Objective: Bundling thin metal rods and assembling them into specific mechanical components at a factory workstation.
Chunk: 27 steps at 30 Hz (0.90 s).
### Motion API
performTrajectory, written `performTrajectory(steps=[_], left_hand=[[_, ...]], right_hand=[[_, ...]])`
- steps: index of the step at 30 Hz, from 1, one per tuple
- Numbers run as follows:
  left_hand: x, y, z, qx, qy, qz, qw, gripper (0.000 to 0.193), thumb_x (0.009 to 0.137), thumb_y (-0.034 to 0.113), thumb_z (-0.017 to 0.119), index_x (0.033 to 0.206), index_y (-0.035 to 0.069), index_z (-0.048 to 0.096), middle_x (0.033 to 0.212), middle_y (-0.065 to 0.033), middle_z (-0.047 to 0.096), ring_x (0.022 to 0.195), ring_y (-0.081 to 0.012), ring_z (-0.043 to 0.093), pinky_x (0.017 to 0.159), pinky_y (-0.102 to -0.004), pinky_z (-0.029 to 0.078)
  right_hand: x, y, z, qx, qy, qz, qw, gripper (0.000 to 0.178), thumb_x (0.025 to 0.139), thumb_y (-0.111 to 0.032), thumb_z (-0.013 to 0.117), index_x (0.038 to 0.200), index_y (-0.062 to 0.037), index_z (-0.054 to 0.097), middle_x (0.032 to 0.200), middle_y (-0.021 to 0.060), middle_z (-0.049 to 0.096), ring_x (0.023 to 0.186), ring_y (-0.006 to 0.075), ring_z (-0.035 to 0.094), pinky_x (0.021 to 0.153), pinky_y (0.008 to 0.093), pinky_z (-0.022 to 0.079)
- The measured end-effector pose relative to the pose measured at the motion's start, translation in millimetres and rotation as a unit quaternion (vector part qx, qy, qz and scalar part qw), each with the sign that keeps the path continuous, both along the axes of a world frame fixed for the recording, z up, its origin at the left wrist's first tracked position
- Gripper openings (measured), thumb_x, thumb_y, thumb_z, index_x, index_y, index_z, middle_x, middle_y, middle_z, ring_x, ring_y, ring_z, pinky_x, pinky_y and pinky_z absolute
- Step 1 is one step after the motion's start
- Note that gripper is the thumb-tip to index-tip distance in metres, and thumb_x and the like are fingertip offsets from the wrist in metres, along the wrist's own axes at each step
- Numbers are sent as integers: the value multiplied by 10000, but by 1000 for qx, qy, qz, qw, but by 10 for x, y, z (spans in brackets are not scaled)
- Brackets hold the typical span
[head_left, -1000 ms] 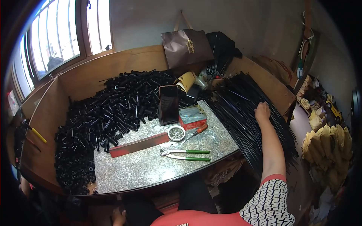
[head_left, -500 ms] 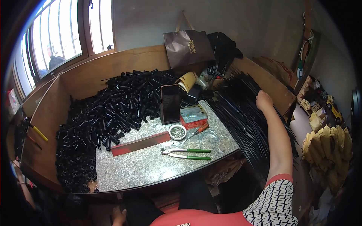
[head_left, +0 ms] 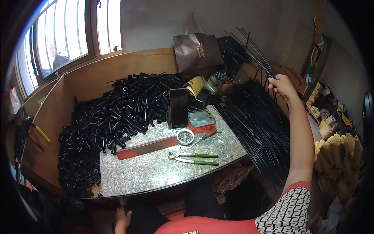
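Raised over the right side of the bench, my right hand (head_left: 282,86) is closed round a bunch of thin black rods (head_left: 255,54). The bunch slants up and left from my fist, its far ends fanned out before the wall and the dark bag. Below it lies a large heap of similar black rods (head_left: 253,128). Low by my lap, my left hand (head_left: 122,219) is dim, its fingers curled; what they hold, if anything, is hidden. Green-handled pincers (head_left: 194,158) lie on the speckled bench top (head_left: 156,175), away from both hands.
A pile of black tubular parts (head_left: 120,109) fills the bench's left and back. Around the middle are a phone (head_left: 178,107), a red box of thin sticks (head_left: 201,121), a white dish (head_left: 185,137), a screwdriver (head_left: 208,134) and a red-brown bar (head_left: 148,147). Wooden boards (head_left: 128,62) wall the bench.
My right hand has risen from the rod heap, lifting a bunch of black rods out of it. My left hand has moved up slightly near my lap.
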State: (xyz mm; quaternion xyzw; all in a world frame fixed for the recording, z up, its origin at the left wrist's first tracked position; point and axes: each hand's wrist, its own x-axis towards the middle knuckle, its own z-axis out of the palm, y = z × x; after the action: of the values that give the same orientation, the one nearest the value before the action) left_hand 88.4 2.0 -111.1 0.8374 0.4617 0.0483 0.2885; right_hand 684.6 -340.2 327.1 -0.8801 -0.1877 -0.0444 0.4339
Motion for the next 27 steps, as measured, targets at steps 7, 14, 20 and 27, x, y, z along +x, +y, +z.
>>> performTrajectory(steps=[7, 14, 20, 27], left_hand=[[259, -99, 395, 28, -50, -71, 996, 537, 834, 257, 681, 1242, -48, 513, 1230, -260, 535, 1173, -406, 497, 995, -422, 409], [354, -214, 669, 26, -70, -100, 992, 526, 833, 251, 680, 1242, -40, 521, 1236, -261, 541, 1168, -412, 502, 1000, -432, 405], [399, -281, 755, 71, -83, -118, 987, 458, 816, 234, 697, 1174, -27, 579, 1109, -233, 614, 1065, -407, 568, 924, -430, 456], [805, -546, 1605, 172, -251, -149, 941, 341, 777, 180, 743, 1037, -5, 624, 984, -172, 660, 924, -348, 632, 812, -395, 506]], right_hand=[[-580, 489, -68, 92, 55, 155, 982, 218, 959, -206, 546, 776, -98, 495, 688, 23, 632, 463, 2, 444, 381, 159, 339], [-867, 674, -112, 82, 44, 187, 978, 205, 943, -181, 564, 776, -97, 480, 698, 46, 651, 454, 8, 460, 365, 159, 330], [-866, 610, -198, 112, 69, 200, 971, 216, 920, -175, 609, 771, -112, 466, 724, 67, 669, 486, 18, 491, 377, 161, 353], [-1320, 850, -318, 147, 87, 271, 947, 174, 911, -156, 622, 817, -93, 489, 753, 69, 676, 519, 26, 519, 411, 159, 383]])
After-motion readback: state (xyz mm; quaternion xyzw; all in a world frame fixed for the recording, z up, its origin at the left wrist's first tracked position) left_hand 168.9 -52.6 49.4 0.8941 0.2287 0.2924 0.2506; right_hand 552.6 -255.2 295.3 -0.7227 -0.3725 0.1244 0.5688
